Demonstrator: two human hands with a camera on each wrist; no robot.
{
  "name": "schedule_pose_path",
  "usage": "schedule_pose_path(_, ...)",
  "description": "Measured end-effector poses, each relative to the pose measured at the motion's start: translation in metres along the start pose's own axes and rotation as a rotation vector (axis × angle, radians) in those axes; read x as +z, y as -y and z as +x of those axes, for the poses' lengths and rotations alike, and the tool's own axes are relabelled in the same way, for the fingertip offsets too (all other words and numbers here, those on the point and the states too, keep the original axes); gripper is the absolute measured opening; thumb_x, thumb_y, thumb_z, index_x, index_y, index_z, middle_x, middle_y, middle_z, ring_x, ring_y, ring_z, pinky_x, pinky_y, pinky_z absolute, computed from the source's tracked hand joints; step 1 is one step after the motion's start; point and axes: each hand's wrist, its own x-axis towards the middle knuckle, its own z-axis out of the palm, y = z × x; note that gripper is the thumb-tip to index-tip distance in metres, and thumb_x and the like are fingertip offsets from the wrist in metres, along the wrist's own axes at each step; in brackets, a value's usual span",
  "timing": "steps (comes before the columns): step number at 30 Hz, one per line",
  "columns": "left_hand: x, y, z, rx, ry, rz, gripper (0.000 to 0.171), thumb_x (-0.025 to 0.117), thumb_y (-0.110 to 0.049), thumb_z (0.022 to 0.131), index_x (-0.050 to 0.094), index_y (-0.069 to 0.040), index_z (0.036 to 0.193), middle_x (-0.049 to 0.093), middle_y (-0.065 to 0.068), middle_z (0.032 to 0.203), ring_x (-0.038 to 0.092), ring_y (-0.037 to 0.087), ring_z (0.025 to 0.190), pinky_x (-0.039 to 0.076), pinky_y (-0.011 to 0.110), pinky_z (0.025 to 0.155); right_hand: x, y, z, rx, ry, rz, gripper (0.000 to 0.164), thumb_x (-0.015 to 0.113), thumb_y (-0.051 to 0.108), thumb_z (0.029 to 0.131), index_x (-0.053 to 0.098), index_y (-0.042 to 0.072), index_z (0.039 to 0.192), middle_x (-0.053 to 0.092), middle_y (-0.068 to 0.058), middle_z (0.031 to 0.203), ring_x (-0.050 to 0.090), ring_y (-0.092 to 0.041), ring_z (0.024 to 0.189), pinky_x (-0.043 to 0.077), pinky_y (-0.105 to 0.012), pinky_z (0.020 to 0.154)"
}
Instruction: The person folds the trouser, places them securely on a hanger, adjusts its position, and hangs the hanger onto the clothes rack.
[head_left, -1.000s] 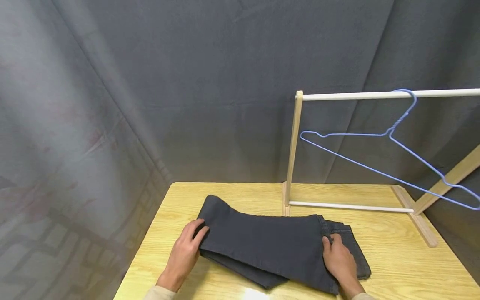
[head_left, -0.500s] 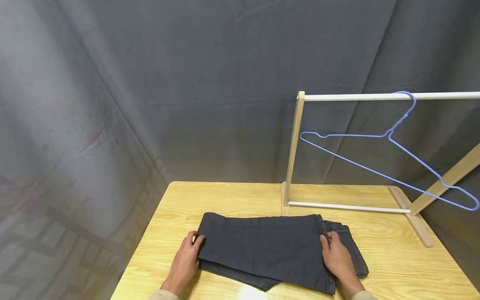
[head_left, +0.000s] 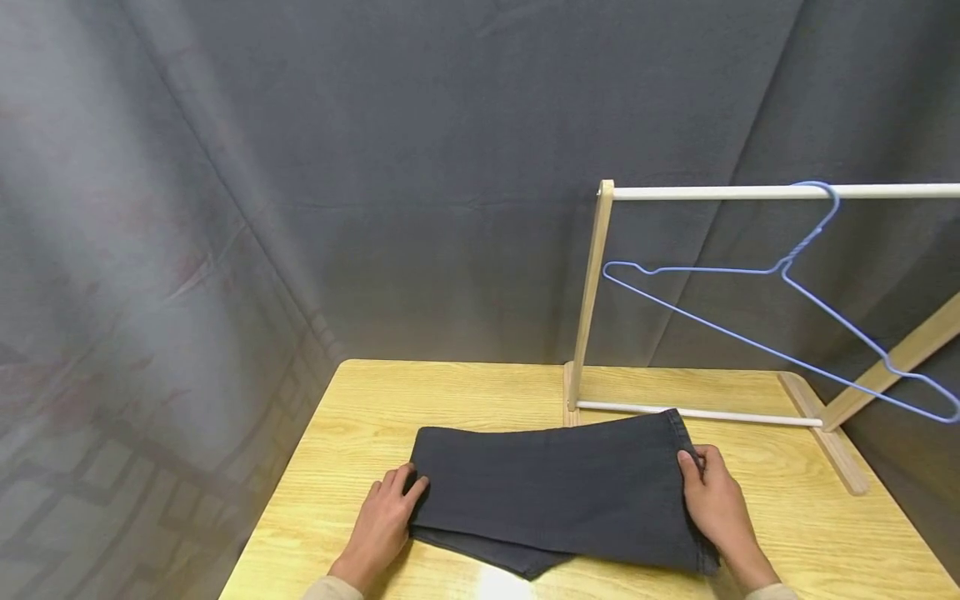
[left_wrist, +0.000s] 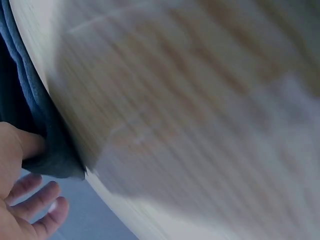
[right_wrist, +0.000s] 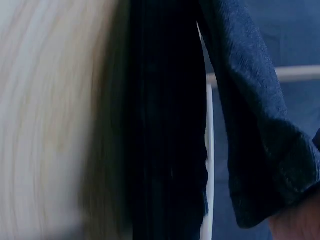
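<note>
Dark trousers (head_left: 547,483), folded in layers, lie across the near part of the table in the head view. At their left fold, my left hand (head_left: 383,521) grips the edge; in the left wrist view part of that hand (left_wrist: 20,195) reaches into the fold while other fingers stay off the cloth. My right hand (head_left: 717,504) pinches the hem at the right end, thumb on top. In the right wrist view this upper layer (right_wrist: 250,95) is raised apart from the dark layer (right_wrist: 167,120) below. Only a blurred bit of the right hand (right_wrist: 297,222) shows there.
A wooden rack (head_left: 591,292) with white rods stands at the back right. On its top rod (head_left: 697,192) hangs a blue wire hanger (head_left: 798,246). Grey curtains (head_left: 450,183) surround the wooden table (head_left: 442,392).
My left hand has lowered the raised left end of the trousers. My right hand has moved right, drawing the upper layer's hem over the part that stuck out beyond it.
</note>
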Motion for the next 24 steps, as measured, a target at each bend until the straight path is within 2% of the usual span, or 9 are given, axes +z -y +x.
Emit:
schedule_pose_path(5,0.001,-0.003,0.003,0.053,0.001,0.021,0.055,0.068,0.004,0.065,0.065,-0.018,0.115,0.057,0.011,0.121,0.055,0.028,0.108,0.048,0.043,0.078,-0.008,-0.024,0.010,0.050,0.071,-0.039,0.055,0.026,0.038,0.104,0.038,-0.009,0.129,0.054,-0.034,0.117,0.054,-0.051,0.108,0.044,-0.055,0.081)
schedule_pose_path(7,0.002,-0.003,0.003,0.056,0.039,0.012,0.055,0.068,0.003,0.066,0.064,-0.018,0.116,0.057,0.011,0.122,0.054,0.028,0.109,0.049,0.044,0.079,-0.006,-0.035,0.014,0.045,0.112,-0.074,0.055,0.027,0.038,0.104,0.040,-0.011,0.127,0.055,-0.035,0.114,0.055,-0.050,0.104,0.045,-0.054,0.080)
schedule_pose_path(10,0.000,-0.001,0.003,0.036,0.162,-0.063,0.055,0.073,-0.005,0.069,0.061,-0.020,0.122,0.054,0.011,0.128,0.051,0.029,0.116,0.048,0.047,0.084,-0.001,-0.048,0.017,0.014,0.119,-0.135,0.049,0.035,0.031,0.103,0.046,-0.013,0.119,0.055,-0.034,0.106,0.055,-0.047,0.100,0.043,-0.053,0.079)
schedule_pose_path(13,-0.006,0.003,0.005,-0.030,0.314,-0.285,0.065,0.075,-0.012,0.068,0.055,-0.024,0.129,0.044,0.011,0.139,0.043,0.031,0.127,0.045,0.052,0.091,0.001,-0.055,0.018,0.004,0.091,-0.170,0.040,0.044,0.023,0.099,0.050,-0.014,0.109,0.054,-0.032,0.099,0.053,-0.045,0.097,0.041,-0.053,0.079)
schedule_pose_path(15,-0.010,0.007,0.008,-0.121,0.379,-0.519,0.072,0.072,-0.011,0.067,0.050,-0.025,0.135,0.035,0.011,0.145,0.036,0.033,0.132,0.042,0.054,0.096,0.000,-0.055,0.019,0.024,0.105,-0.140,0.043,0.047,0.025,0.098,0.048,-0.016,0.110,0.053,-0.034,0.101,0.053,-0.046,0.098,0.042,-0.052,0.079)
schedule_pose_path(16,-0.012,0.009,0.011,-0.190,0.392,-0.648,0.075,0.070,-0.010,0.068,0.048,-0.025,0.137,0.032,0.012,0.146,0.034,0.034,0.133,0.040,0.055,0.098,-0.001,-0.054,0.020,0.043,0.128,-0.112,0.048,0.048,0.028,0.097,0.045,-0.017,0.113,0.052,-0.035,0.103,0.054,-0.046,0.098,0.043,-0.051,0.078)
schedule_pose_path(19,-0.013,0.013,0.019,-0.460,0.345,-0.958,0.071,0.065,-0.008,0.075,0.041,-0.017,0.142,0.033,0.017,0.142,0.040,0.035,0.129,0.045,0.049,0.092,-0.006,-0.051,0.024,0.121,0.246,0.023,0.073,0.051,0.042,0.095,0.029,-0.020,0.128,0.046,-0.043,0.118,0.058,-0.046,0.100,0.050,-0.047,0.077)
schedule_pose_path(22,-0.009,0.016,0.025,-0.721,0.259,-1.129,0.057,0.060,-0.014,0.089,0.038,-0.004,0.141,0.044,0.023,0.131,0.054,0.033,0.114,0.052,0.040,0.080,-0.010,-0.052,0.027,0.208,0.377,0.117,0.094,0.053,0.054,0.091,0.018,-0.021,0.137,0.041,-0.044,0.127,0.061,-0.040,0.097,0.053,-0.042,0.077)
schedule_pose_path(24,-0.004,0.018,0.028,-0.825,0.239,-1.168,0.051,0.057,-0.018,0.094,0.041,0.003,0.137,0.052,0.025,0.125,0.059,0.028,0.104,0.054,0.036,0.074,-0.010,-0.055,0.028,0.241,0.431,0.139,0.096,0.054,0.057,0.089,0.023,-0.022,0.136,0.049,-0.040,0.121,0.064,-0.032,0.090,0.054,-0.040,0.074)
